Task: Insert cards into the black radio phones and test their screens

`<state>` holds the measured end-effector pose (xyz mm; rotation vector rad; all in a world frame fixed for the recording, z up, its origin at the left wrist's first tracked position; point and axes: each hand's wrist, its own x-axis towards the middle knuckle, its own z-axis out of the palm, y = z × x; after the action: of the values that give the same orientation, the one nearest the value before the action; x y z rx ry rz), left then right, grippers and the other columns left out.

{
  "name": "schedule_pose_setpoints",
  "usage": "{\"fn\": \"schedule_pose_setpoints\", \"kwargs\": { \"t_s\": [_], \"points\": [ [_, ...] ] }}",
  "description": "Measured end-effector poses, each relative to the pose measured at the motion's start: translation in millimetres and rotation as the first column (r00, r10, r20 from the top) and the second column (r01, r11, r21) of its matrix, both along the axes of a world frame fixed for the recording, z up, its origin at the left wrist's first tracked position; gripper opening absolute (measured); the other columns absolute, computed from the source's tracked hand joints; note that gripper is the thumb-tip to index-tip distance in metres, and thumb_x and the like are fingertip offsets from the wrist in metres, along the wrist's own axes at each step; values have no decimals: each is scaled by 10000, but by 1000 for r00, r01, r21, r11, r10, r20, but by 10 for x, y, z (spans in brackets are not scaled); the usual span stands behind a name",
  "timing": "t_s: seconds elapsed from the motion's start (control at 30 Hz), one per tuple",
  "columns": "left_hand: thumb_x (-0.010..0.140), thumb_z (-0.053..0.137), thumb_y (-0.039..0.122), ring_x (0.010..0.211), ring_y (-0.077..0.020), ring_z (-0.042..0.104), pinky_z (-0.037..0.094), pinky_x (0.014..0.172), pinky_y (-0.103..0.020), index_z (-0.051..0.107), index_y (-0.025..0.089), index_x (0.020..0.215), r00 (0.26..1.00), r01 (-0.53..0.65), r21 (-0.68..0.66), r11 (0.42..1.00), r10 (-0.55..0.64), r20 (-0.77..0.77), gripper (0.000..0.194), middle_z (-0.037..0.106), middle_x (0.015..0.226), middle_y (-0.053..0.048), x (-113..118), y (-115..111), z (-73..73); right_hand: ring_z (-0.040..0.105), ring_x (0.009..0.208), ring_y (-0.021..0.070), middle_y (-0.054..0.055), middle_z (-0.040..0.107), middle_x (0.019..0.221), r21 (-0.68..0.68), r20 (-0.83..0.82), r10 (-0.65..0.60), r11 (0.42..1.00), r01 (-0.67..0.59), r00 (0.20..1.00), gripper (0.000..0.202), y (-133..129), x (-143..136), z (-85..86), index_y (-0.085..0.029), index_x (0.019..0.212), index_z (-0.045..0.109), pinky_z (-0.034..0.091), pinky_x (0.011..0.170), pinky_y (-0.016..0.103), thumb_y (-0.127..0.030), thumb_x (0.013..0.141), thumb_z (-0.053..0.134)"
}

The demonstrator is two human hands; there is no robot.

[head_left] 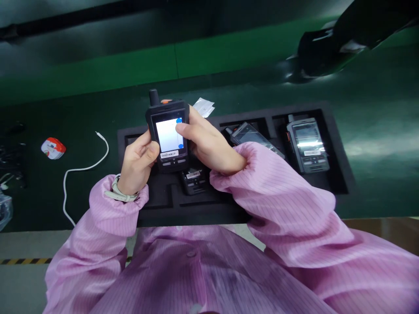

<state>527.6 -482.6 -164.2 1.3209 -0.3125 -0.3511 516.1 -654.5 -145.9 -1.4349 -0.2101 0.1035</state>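
Both of my hands hold a black handheld radio (173, 164) with a stubby antenna and a lit white screen with blue spots. My left hand (139, 159) grips its left side, the thumb near the lower corner. Around the right side wraps my right hand (209, 141), its thumb over the screen's upper right part. Below them lies a black foam tray (229, 213) with cut-out compartments. A second radio (194, 181) is partly hidden under the held one. Another radio (250, 135) lies slanted behind my right sleeve, and one more radio (309, 148) rests in the right compartment.
A white cable (78, 169) curls over the green table (42, 196) at left, beside a small red and white object (53, 148). Clear plastic pieces (203, 107) lie behind the tray. Dark cords (11, 157) are at the far left; a black arm-like object (317, 52) stands at upper right.
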Motion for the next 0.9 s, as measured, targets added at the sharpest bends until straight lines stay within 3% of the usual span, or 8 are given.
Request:
{"fn": "schedule_pose_setpoints", "kwargs": {
  "t_s": [0.27,0.43,0.57,0.73,0.9],
  "points": [
    [885,725,562,1434,-357,551,540,1155,-480,732,209,1200,1000,-5,-16,1000,5,-14,473,765,1266,-90,2,-2,22,347,1564,278,38,464,1607,13,5,178,984,-178,984,748,-135,60,32,-236,1458,431,394,1267,474,-261,743,647],
    [886,716,576,1434,-364,549,541,1153,-489,732,208,1196,1000,-7,-7,1000,6,-6,481,766,1252,-91,8,2,7,328,1572,292,40,439,1616,49,-7,219,975,-218,976,850,-149,66,44,-251,1501,410,385,1268,482,-241,710,722],
    [893,717,558,1421,-355,565,538,1155,-478,746,211,1183,1000,-20,-19,1000,20,4,452,772,1234,-81,16,-2,8,398,1529,293,26,485,1584,77,-17,232,970,-230,973,819,-149,50,43,-249,1498,421,422,1243,469,-265,716,664],
    [886,716,575,1408,-353,577,556,1129,-480,745,216,1199,999,-36,5,999,36,21,477,773,1215,-79,19,-12,12,468,1479,279,23,494,1583,151,-68,168,976,-156,983,746,-111,20,35,-216,1502,405,448,1225,468,-326,774,528],
    [868,734,583,1210,-345,706,613,1023,-472,732,224,1241,1000,-26,34,999,26,-9,518,784,1029,-75,28,-6,-11,469,1481,293,22,371,1670,-5,6,-2,1000,2,1000,882,-9,-11,-25,-310,1567,293,468,1208,472,-352,781,690]
  ]
}}
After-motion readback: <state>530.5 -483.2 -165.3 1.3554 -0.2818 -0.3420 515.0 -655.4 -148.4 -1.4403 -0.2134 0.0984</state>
